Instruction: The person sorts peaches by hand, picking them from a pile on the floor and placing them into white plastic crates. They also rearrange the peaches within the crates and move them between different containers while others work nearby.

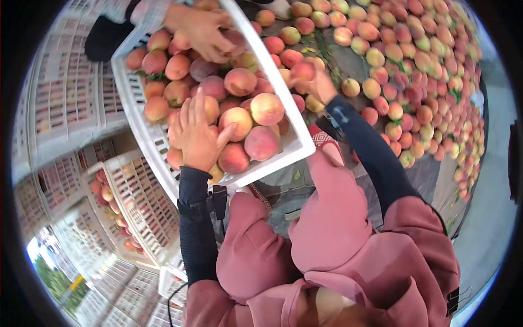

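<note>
A white plastic crate (275, 76) full of peaches stands in front of me. My left hand (197, 136) lies on the peaches in its near left part, fingers stretched out and apart. A yellow-red peach (236, 123) sits right beside its thumb. Outside the crate's right wall, my right hand (321, 86) has its fingers round a red peach (302, 71), over loose fruit on the ground. Across the crate, another person's hand (202, 31) reaches down among the peaches from the far left corner.
A wide heap of loose peaches (419, 82) spreads over the ground to the right. Stacked crates (65, 92) line the left side, and a tilted crate (143, 201) with peaches shows below them. My knees (332, 218) are close to the white crate's near edge.
</note>
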`<state>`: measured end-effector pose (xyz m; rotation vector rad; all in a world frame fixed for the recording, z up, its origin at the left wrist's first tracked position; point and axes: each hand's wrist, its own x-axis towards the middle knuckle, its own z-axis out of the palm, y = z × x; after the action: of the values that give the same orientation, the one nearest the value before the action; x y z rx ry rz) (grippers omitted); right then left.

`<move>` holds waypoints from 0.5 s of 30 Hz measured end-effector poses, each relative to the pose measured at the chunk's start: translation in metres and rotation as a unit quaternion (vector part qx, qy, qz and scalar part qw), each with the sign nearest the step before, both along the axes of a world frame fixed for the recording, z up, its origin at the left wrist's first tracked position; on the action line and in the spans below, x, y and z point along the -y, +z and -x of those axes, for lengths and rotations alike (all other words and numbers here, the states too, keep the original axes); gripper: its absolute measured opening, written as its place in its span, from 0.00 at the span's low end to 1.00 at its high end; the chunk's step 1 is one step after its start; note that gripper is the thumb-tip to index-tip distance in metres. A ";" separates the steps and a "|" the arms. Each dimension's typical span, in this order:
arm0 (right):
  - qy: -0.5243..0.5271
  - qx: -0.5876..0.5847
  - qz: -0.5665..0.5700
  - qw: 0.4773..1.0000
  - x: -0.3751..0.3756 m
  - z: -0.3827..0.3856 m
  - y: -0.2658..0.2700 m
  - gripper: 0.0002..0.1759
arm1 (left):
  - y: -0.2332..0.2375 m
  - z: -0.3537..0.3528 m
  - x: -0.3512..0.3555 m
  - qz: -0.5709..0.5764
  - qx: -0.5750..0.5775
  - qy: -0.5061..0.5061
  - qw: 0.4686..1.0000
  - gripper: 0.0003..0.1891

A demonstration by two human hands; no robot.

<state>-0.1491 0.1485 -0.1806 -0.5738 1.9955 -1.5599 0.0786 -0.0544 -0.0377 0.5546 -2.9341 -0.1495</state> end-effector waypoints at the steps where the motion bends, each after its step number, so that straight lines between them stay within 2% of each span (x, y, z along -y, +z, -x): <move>1: -0.045 0.007 0.060 0.997 0.000 0.003 0.016 0.32 | -0.004 -0.001 0.002 -0.018 -0.024 -0.007 1.000 0.50; 2: -0.091 0.016 0.118 0.989 0.001 0.003 0.045 0.33 | -0.006 -0.003 0.002 -0.024 -0.034 0.014 0.999 0.50; 4: -0.077 -0.074 0.135 0.985 0.011 -0.012 0.126 0.34 | -0.003 -0.002 0.000 -0.060 -0.040 0.018 0.997 0.50; 6: -0.019 -0.234 0.101 0.967 0.027 -0.036 0.176 0.35 | 0.001 -0.003 -0.003 -0.062 -0.049 0.034 0.996 0.50; 8: 0.064 -0.416 0.024 0.907 0.051 -0.055 0.194 0.36 | 0.000 -0.005 -0.001 -0.059 -0.048 0.036 0.996 0.51; 10: 0.176 -0.510 -0.051 0.840 0.074 -0.071 0.181 0.36 | 0.001 -0.007 0.000 -0.072 -0.069 0.044 0.994 0.51; 11: 0.254 -0.459 -0.060 0.849 0.081 -0.072 0.161 0.33 | 0.000 -0.007 0.000 -0.071 -0.064 0.041 0.995 0.52; 12: 0.281 -0.392 -0.106 0.869 0.086 -0.077 0.144 0.30 | -0.002 -0.007 0.001 -0.071 -0.059 0.038 0.995 0.52; 15: 0.302 -0.382 -0.112 0.866 0.111 -0.060 0.147 0.29 | -0.003 -0.008 0.001 -0.065 -0.079 0.041 0.994 0.51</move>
<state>-0.0895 0.0377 -0.0336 -1.7214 2.1392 -0.7340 0.0866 -0.0559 -0.0407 0.6502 -2.7573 -0.3593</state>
